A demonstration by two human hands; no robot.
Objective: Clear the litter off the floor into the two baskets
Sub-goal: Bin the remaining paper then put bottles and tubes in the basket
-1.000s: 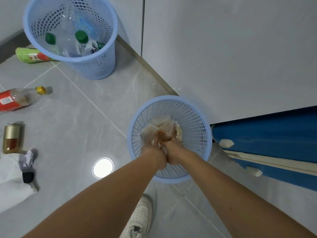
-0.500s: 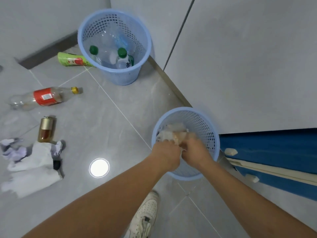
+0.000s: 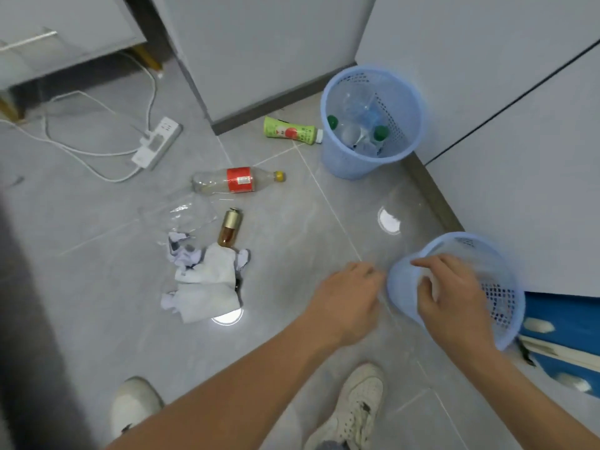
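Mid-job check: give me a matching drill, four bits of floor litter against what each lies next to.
1. green bottle
2. red-label bottle
3. gold can
4. crumpled paper

A. touching the paper pile
B. beside the far basket
C. nearest the left hand
D. between green bottle and can

Pairs: 1-B, 2-D, 3-A, 4-C

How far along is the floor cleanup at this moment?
Partly done. The far basket already holds clear plastic bottles. Neither the left hand nor the right hand, over the near basket, holds anything. Left on the floor: green bottle, red-label bottle, gold-capped bottle, crumpled paper, clear plastic bag.
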